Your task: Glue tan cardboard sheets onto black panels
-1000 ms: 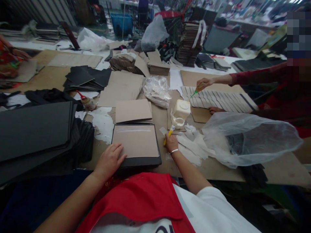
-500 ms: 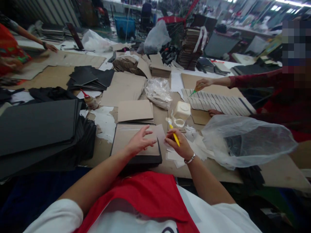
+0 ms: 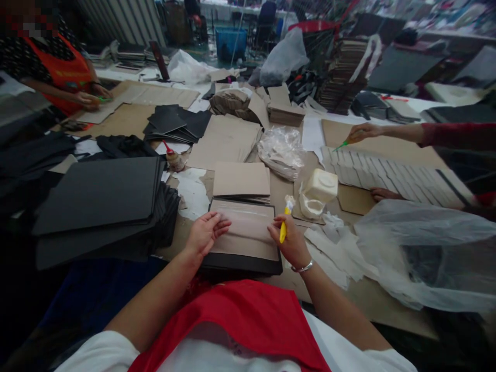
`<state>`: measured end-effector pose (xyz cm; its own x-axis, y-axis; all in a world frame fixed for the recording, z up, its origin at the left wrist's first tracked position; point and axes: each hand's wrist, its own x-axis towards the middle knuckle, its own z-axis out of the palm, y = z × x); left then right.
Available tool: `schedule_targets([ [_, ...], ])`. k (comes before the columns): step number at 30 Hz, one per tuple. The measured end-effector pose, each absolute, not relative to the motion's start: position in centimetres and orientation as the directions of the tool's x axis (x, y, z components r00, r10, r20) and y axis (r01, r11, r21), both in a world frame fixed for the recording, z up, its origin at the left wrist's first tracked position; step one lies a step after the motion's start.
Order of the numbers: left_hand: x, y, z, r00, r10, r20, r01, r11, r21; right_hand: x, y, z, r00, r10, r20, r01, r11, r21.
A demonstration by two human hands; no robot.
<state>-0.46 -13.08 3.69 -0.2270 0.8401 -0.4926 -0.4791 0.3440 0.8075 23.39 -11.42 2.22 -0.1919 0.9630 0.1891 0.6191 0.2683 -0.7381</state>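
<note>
A thin translucent sheet stretches between my hands, over a brown board with a black border. My left hand pinches the sheet's left end. My right hand has its fingertips at the right end and also holds a yellow-handled brush, whose whitish bristles point up and away. Pale streaks run across the board's far part. Just beyond it lies a stack of brown boards. The squared cream container, cut open at its near side, stands to the right of the brush.
Black boards are piled at left, near a red-tipped bottle. Torn paper and a clear plastic bag lie at right. A co-worker's hand holds a green-tipped tool over a striped strip; another person works at far left.
My left hand has gone from open fingers above the board to pinching the sheet. The sheet has moved left from beside my right hand to lie across the board. The view has shifted left.
</note>
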Motion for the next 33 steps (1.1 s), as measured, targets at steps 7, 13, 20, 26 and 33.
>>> schedule_targets([
  [7, -4.1, -10.3, 2.4, -0.355, 0.934, -0.050, 0.507, 0.237, 0.829, 21.8, -6.1, 0.6, -0.129, 0.963, 0.239, 0.787, 0.245, -0.566],
  [13, -4.9, -8.2, 1.0, -0.315, 0.946, -0.074, 0.603, 0.259, 0.755, 21.5, -5.3, -0.8, -0.120, 0.966, 0.227, 0.847, 0.219, -0.485],
  [20, -5.5, -7.3, 0.2, -0.317, 0.934, -0.162, 0.530, 0.316, 0.787, 21.3, -5.1, -1.3, -0.116, 0.964, 0.241, 0.870, 0.216, -0.443],
  [26, -5.7, -7.1, -0.1, -0.299, 0.938, -0.177, 0.517, 0.315, 0.796, 21.4, -5.1, -0.9, -0.115, 0.967, 0.226, 0.875, 0.206, -0.438],
  [33, -5.7, -7.0, -0.3, -0.264, 0.948, -0.176, 0.599, 0.304, 0.741, 21.3, -5.2, -1.0, -0.149, 0.969, 0.200, 0.853, 0.228, -0.470],
])
